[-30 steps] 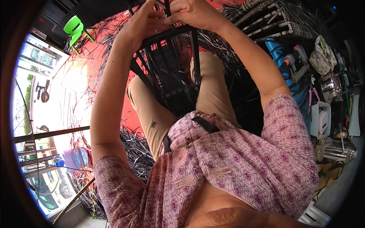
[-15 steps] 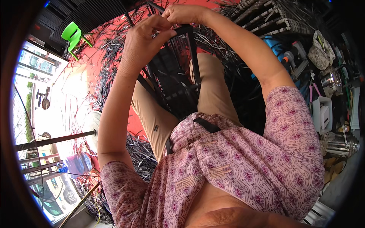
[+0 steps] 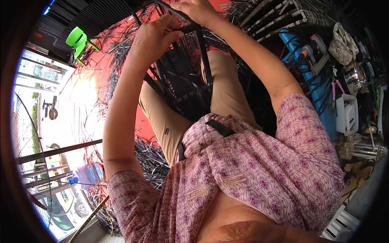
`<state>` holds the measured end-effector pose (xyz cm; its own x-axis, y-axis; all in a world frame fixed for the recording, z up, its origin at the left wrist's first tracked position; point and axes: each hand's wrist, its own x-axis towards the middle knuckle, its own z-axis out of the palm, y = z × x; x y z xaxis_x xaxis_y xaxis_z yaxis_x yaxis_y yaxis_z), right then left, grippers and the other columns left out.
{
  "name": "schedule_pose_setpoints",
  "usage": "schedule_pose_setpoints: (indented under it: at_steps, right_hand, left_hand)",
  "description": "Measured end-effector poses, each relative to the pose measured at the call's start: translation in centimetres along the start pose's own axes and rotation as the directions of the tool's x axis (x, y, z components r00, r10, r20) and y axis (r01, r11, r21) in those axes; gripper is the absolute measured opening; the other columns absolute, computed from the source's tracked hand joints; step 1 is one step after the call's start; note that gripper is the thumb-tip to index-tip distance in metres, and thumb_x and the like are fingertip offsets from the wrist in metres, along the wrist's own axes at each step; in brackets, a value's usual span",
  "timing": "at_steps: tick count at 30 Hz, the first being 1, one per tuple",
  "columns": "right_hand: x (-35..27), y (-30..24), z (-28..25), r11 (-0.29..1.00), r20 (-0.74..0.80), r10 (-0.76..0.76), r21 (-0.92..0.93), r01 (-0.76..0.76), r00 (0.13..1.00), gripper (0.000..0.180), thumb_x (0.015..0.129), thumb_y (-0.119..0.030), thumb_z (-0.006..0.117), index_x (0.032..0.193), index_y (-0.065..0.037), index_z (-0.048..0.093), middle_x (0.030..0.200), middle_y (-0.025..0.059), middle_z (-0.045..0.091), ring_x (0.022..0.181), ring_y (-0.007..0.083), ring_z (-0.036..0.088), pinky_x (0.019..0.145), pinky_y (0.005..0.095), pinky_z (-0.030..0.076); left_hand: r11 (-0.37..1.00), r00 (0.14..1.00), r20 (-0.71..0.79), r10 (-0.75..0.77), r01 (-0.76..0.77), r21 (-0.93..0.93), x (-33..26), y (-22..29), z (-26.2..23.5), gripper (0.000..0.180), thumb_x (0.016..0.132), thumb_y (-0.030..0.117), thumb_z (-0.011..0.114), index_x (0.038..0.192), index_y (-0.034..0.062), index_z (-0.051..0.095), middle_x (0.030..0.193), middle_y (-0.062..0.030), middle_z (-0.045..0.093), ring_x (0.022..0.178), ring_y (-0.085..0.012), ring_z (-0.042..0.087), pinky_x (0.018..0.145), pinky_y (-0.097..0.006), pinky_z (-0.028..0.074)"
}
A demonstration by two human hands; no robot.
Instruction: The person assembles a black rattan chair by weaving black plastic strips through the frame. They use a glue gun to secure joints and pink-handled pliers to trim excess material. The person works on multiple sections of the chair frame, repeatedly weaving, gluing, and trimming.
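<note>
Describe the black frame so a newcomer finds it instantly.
Find the tan trousers in mid-picture, legs apart. The black frame shows between them, its top bar beside the left hand. Straight, thick bars set it apart from the thin, tangled black strips strewn on the red floor.

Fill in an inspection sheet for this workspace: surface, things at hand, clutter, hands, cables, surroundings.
Surface: red floor, glaring white toward the left.
Things at hand: black frame between the person's legs.
Clutter: black strips scattered and heaped on the floor; white box among crowded items at right.
Hands: left hand at the frame's top; right hand just beyond, near the picture's upper edge. Exact grips unclear.
Cables: thin dark line at far left; cord or strip, cannot tell.
Surroundings: green chair at upper left, water bottle at lower left.
</note>
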<state>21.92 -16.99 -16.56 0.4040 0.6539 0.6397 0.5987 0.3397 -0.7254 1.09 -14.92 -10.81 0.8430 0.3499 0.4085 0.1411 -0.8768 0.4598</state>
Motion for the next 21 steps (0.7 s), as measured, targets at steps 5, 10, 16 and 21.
schedule_pose_setpoints:
  at_steps: [5,10,16,21]
  right_hand:
    - [-8.4,0.0,-6.4,0.966,-0.143,0.188,0.203,-0.157,0.972,0.058,0.09,-0.034,0.078,0.134,0.0,0.062,0.128,0.0145,0.065,0.116,0.0223,0.065,0.094,0.0334,0.053]
    - [-17.4,0.6,-14.1,0.818,-0.249,0.551,0.352,-0.456,0.796,0.039,0.097,-0.016,0.072,0.134,-0.003,0.065,0.116,0.0042,0.068,0.101,0.0093,0.063,0.087,0.0257,0.052]
    - [-24.7,1.4,-19.6,0.769,-0.437,0.633,0.261,-0.583,0.639,0.039,0.097,-0.019,0.072,0.133,-0.003,0.066,0.12,0.0055,0.068,0.103,0.0125,0.065,0.086,0.0279,0.053]
    - [-28.8,4.4,-24.7,0.845,-0.597,0.429,0.0,-0.535,0.678,0.041,0.093,-0.018,0.076,0.129,-0.001,0.065,0.115,0.0091,0.069,0.093,0.014,0.066,0.083,0.0302,0.053]
  left_hand:
    - [0.974,0.984,0.155,-0.087,0.116,-0.192,1.1,-1.5,-0.5,0.029,0.088,0.021,0.078,0.106,-0.0002,0.069,0.09,-0.009,0.074,0.082,-0.0158,0.071,0.076,-0.033,0.056]
    - [0.842,0.892,0.407,-0.198,0.368,-0.396,2.2,-1.8,-1.3,0.034,0.092,0.023,0.076,0.114,-0.0022,0.068,0.1,-0.0056,0.072,0.089,-0.0123,0.067,0.082,-0.03,0.054]
    - [0.653,0.864,0.422,-0.274,0.489,-0.578,1.9,-2.4,-1.7,0.037,0.094,0.032,0.074,0.111,-0.0015,0.07,0.094,-0.0028,0.069,0.085,-0.0114,0.064,0.08,-0.026,0.051]
    - [0.779,0.882,0.417,-0.219,0.416,-0.47,2.1,-3.3,-1.6,0.048,0.089,0.029,0.078,0.122,-0.0041,0.066,0.107,-0.0065,0.069,0.104,-0.016,0.064,0.096,-0.029,0.048]
